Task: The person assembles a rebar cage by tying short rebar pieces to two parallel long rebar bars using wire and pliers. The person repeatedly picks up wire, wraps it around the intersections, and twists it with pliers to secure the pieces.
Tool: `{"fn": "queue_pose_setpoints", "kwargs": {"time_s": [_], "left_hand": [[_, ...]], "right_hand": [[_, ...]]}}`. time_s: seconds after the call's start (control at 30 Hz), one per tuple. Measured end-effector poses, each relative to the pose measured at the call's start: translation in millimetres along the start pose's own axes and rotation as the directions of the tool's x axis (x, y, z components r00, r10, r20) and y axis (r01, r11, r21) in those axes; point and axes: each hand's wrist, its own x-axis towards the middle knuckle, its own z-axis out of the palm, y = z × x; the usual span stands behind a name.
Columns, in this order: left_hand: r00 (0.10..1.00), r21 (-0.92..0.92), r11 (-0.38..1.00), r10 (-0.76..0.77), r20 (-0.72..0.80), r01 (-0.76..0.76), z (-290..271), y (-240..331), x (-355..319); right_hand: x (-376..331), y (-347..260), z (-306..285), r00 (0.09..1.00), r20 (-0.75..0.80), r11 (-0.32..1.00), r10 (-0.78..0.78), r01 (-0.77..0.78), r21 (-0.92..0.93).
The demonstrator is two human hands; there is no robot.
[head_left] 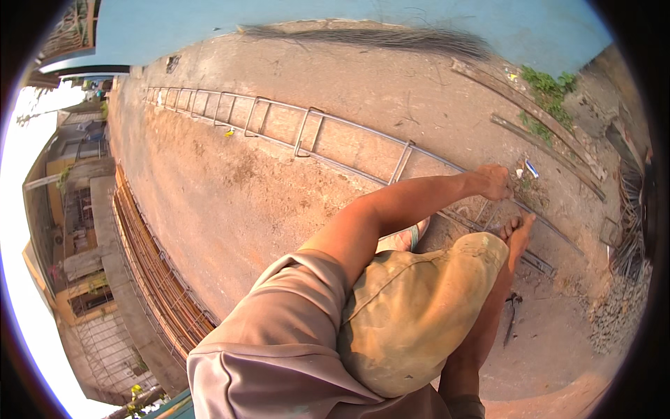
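Note:
A long cage of steel rebar [363, 128] lies on the ground, with rectangular stirrups [308, 131] spaced along its bars. My left hand [494, 183] is closed around the cage's far bar near its right end. Just nearer to me, my right hand [518, 234] has its fingers curled together beside a stirrup between the bars. What it pinches, if anything, is too small to make out. A dark hand tool [513, 311], perhaps pincers, rests on the ground below my right hand. My bent knee [481, 255] in tan trousers and a sandalled foot [415, 236] are close to the cage.
A bundle of thin dark wire or rods [370, 37] lies along the blue wall [419, 12]. Wooden planks [530, 112], green weeds [548, 98] and gravel [621, 314] are at the right. Long rusty bars [150, 262] lie at the left, before a building [87, 279].

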Motion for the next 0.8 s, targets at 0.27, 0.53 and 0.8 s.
{"fn": "queue_pose_setpoints", "kwargs": {"time_s": [0.27, 0.53, 0.8], "left_hand": [[0.999, -0.068, 0.997, 0.046, 0.016, -0.045, 11.0, -26.4, 10.1], [0.978, -0.161, 0.965, 0.197, -0.063, -0.205, 21.0, -37.5, 20.6], [0.982, -0.156, 0.988, 0.04, 0.185, -0.011, 5.0, -22.2, 16.7]], "right_hand": [[-94.1, 43.1, -38.4, 0.998, -0.05, 0.896, -0.04, 0.014, -0.445], [-67.3, 54.4, -3.9, 0.983, 0.177, 0.842, 0.051, 0.053, -0.537], [-70.6, 62.1, -33.6, 0.986, 0.043, 0.834, -0.158, 0.157, -0.529]]}}
